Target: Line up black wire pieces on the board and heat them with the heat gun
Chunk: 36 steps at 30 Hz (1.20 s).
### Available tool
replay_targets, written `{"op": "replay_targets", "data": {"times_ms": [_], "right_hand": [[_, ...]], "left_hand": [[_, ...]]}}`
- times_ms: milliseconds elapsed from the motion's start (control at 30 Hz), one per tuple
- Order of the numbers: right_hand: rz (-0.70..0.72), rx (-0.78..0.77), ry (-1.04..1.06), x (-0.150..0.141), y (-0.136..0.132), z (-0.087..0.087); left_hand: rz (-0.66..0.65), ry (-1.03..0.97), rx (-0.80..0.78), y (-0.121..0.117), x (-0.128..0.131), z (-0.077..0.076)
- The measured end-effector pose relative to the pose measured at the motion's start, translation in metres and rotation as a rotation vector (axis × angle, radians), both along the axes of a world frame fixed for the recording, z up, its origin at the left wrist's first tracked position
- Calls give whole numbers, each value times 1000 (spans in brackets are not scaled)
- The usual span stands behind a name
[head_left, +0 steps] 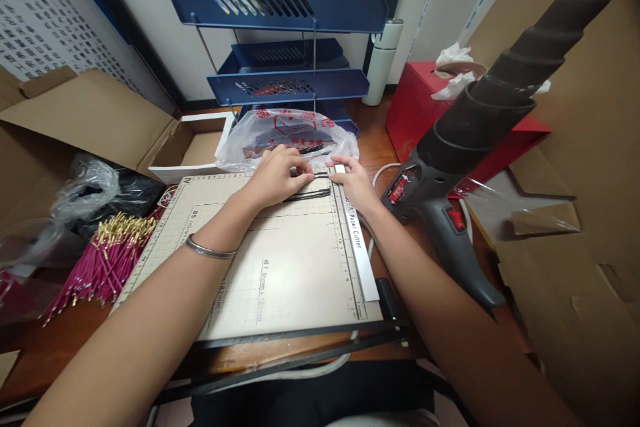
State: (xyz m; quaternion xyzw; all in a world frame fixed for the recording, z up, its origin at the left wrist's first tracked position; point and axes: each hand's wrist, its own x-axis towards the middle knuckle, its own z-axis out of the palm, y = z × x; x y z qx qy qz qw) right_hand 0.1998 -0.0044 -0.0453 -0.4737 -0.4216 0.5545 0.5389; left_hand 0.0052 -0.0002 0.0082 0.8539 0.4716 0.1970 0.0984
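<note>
My left hand, with a metal bangle at the wrist, is closed in a pinch on some thin black strips over the far end of a paper cutter. My right hand lies at the cutter's right edge, beside its white labelled guide bar. Its thumb and fingers close on the right end of the same strips. Just nearer to me, a small bundle of black strips rests on the cutter's board, partly covered by my left hand. Whether the strips are solid or hollow cannot be made out.
Behind the cutter lies a clear plastic bag with dark strips inside, before a blue tray rack. A heat gun stands at right by a red box. Purple wires and an open cardboard box are at left.
</note>
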Motion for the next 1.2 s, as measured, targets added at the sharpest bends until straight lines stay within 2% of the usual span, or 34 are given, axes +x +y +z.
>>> {"op": "replay_targets", "data": {"times_ms": [567,733,833,967,1200], "right_hand": [[-16,65,-83,1,5,-7],[-25,39,-46,-1,4,-4],[-40,26,-24,-2,1,-1],[-45,2,-3,-3,0,2],[-39,6,-17,-2,0,1]], "left_hand": [[-10,80,33,-5,2,5],[-14,5,35,-5,0,6],[-57,-47,27,-8,-3,9],[-145,-15,-40,-12,-4,13],[-173,11,-80,-11,-5,12]]}}
